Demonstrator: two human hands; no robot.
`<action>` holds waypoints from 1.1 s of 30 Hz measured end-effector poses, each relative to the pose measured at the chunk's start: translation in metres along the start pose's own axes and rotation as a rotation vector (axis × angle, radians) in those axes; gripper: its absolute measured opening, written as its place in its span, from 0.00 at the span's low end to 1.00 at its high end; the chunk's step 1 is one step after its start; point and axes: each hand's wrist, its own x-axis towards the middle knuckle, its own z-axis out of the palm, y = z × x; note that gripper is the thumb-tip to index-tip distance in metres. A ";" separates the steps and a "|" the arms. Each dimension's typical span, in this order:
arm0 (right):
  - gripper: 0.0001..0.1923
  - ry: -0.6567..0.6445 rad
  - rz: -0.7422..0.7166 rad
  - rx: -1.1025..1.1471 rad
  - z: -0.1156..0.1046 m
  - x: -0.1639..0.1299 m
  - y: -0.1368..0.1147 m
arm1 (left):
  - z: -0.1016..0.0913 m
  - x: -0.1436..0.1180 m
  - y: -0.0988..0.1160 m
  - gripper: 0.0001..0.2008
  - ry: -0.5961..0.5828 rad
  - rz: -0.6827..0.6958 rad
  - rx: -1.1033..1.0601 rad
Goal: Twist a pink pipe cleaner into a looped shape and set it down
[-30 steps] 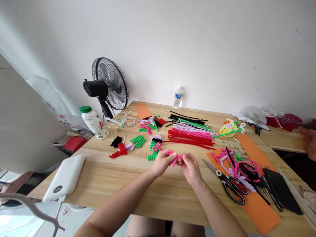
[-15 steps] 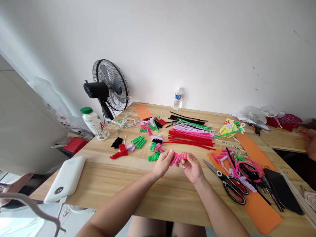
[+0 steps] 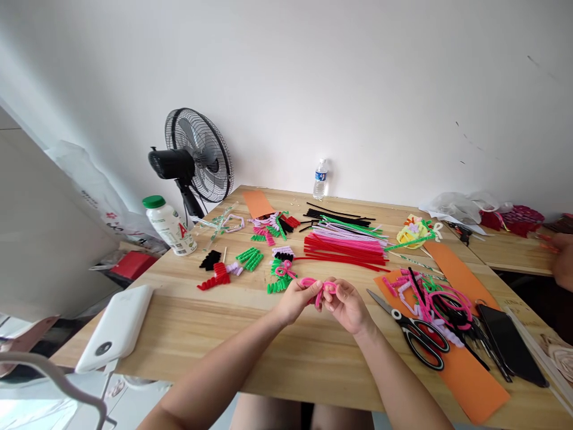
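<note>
Between my two hands is a pink pipe cleaner (image 3: 319, 297) bent into loops. My left hand (image 3: 296, 300) pinches its left part, and my right hand (image 3: 347, 303) has thumb and fingers closed on a loop at the other side. A small looped pink end (image 3: 283, 270) sticks out past my left hand, over coiled green pipe cleaners (image 3: 276, 285). Straight red pipe cleaners (image 3: 344, 251) lie just beyond, in a bundle with pink, lilac, green and black ones. My fingers hide part of the held piece.
Scissors (image 3: 416, 331) lie right of my hands, near a phone (image 3: 510, 343) and orange sheets (image 3: 474, 382). A white power bank (image 3: 116, 328) and a green-capped bottle (image 3: 169, 227) stand left, before a fan (image 3: 197, 155). Another person's hand (image 3: 563, 260) shows far right.
My hands have drawn slightly closer together, and the pink loops between them have turned and changed shape. The view has shifted a little; the things on the table lie as before.
</note>
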 end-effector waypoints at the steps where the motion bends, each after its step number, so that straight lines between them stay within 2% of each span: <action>1: 0.13 0.003 -0.004 0.020 0.000 0.000 0.001 | 0.000 0.000 0.000 0.21 0.025 0.014 0.000; 4: 0.12 0.049 -0.015 0.077 0.002 0.001 0.004 | 0.000 0.002 -0.002 0.17 0.149 0.047 -0.050; 6: 0.11 0.054 -0.012 0.099 0.004 0.001 0.006 | 0.001 0.002 -0.003 0.16 0.190 0.027 -0.097; 11: 0.09 -0.019 -0.001 0.143 0.006 0.000 0.009 | 0.001 0.000 -0.006 0.16 0.164 -0.022 -0.129; 21: 0.05 -0.028 -0.024 0.253 0.001 0.001 0.013 | 0.002 -0.002 -0.009 0.15 0.216 -0.039 -0.125; 27: 0.05 -0.025 -0.006 0.199 0.001 0.002 0.013 | 0.001 0.000 -0.008 0.16 0.245 -0.022 -0.177; 33: 0.05 0.005 -0.072 0.159 0.002 0.002 0.018 | -0.002 0.001 -0.012 0.16 0.265 0.011 -0.105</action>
